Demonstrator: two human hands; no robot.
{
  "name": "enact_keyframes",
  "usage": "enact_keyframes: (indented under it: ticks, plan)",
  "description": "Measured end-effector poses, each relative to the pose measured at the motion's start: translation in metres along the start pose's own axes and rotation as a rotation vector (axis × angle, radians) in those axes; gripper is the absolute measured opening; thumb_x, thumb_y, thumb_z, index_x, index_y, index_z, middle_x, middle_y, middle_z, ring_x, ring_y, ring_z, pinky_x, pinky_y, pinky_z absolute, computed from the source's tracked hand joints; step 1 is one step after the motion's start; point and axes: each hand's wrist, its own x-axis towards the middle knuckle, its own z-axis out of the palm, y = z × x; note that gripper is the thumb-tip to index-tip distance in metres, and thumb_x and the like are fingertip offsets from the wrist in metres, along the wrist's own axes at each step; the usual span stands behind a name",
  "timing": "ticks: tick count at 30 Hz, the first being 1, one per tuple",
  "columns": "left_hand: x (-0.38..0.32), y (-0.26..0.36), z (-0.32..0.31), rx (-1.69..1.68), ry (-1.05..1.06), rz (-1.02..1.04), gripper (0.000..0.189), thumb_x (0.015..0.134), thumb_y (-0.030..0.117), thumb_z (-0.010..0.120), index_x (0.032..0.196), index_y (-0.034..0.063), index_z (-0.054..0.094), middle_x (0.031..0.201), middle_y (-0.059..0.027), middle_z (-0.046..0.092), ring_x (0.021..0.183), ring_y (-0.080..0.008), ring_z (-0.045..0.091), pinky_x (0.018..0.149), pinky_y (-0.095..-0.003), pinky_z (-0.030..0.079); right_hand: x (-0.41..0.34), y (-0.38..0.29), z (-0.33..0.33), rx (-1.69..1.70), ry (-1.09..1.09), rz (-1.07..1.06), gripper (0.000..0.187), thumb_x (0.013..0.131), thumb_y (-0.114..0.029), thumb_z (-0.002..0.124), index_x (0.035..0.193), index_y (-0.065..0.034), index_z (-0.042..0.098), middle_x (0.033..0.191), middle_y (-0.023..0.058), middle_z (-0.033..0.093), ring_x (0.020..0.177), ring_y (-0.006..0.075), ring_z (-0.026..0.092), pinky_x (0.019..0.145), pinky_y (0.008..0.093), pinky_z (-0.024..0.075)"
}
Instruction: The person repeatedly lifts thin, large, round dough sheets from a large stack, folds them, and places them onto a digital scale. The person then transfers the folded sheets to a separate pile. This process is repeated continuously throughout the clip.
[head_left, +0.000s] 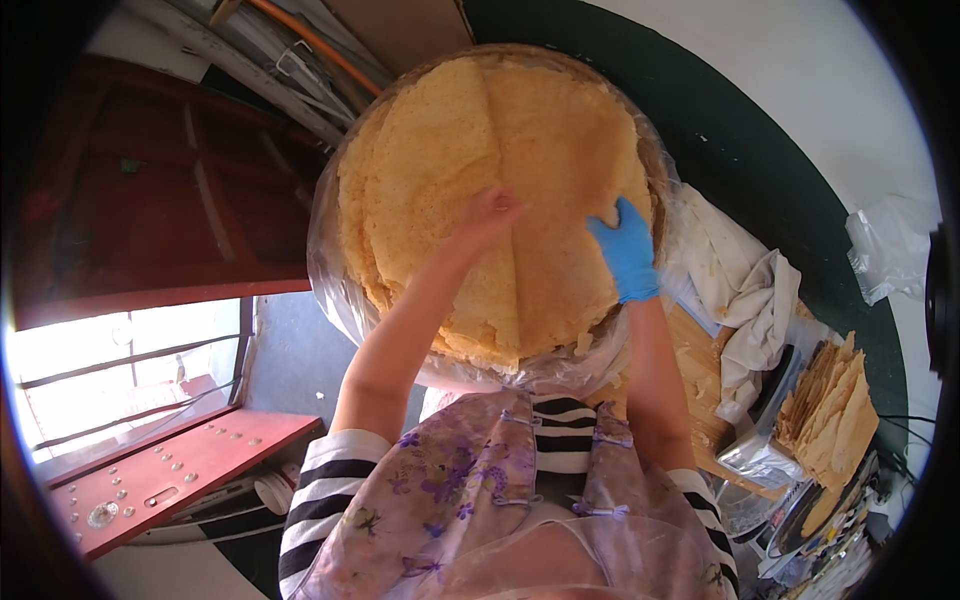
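Note:
A broad round stack of thin, golden-brown flatbreads (570, 150) lies before me, lined underneath by clear plastic sheeting (334, 247). The top flatbread has a long crease or overlapping edge running down its middle, and its rim is ragged. Over that line is my left hand (496, 211), bare and blurred, with its fingers curled; whether it pinches the bread cannot be made out. My right hand (628, 251) wears a blue glove and rests at the right side of the stack, thumb and forefinger spread apart, with nothing visible between them.
On the right, a crumpled white cloth (742, 300) lies on a wooden surface (686, 352) with crumbs. Beyond it stand folded brittle flatbread sheets (829, 412). A red studded door (180, 469) is at left; poles and an orange rod (315, 41) lean behind.

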Motion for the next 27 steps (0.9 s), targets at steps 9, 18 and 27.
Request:
enact_keyframes:
  ticks: [9, 18, 27]
  plan:
    - [-0.01, 0.078, -0.014, -0.185, 0.113, -0.009, 0.068, 0.075, 0.029, 0.076, 0.126, -0.005, 0.046, 0.111, -0.0138, 0.06, 0.097, -0.0212, 0.059, 0.079, -0.0313, 0.049, -0.037, -0.115, 0.049, -0.215, -0.229, -0.41, 0.036, 0.078, -0.015, 0.066, 0.11, -0.004, 0.054, 0.086, 0.019, 0.063, 0.08, 0.0372, 0.062, 0.069, 0.0441, 0.0492]
    - [-0.06, -0.012, -0.115, -0.287, 0.313, 0.098, 0.041, 0.079, 0.002, 0.064, 0.119, -0.0026, 0.054, 0.111, -0.0112, 0.063, 0.096, -0.0198, 0.062, 0.081, -0.0305, 0.05, -0.07, -0.136, 0.057, -0.046, -0.549, -0.559, 0.06, 0.084, -0.035, 0.065, 0.133, -0.0062, 0.046, 0.1, 0.0216, 0.062, 0.092, 0.0355, 0.061, 0.082, 0.044, 0.048]
    - [-0.035, -0.096, -0.143, -0.49, 0.364, -0.051, 0.038, 0.079, -0.003, 0.062, 0.116, -0.0032, 0.055, 0.109, -0.0109, 0.063, 0.095, -0.02, 0.062, 0.081, -0.03, 0.05, 0.041, 0.039, 0.003, -0.328, 0.13, -0.127, 0.073, 0.076, -0.025, 0.072, 0.135, 0.0031, 0.04, 0.121, 0.0241, 0.056, 0.113, 0.0364, 0.054, 0.095, 0.0394, 0.0443]
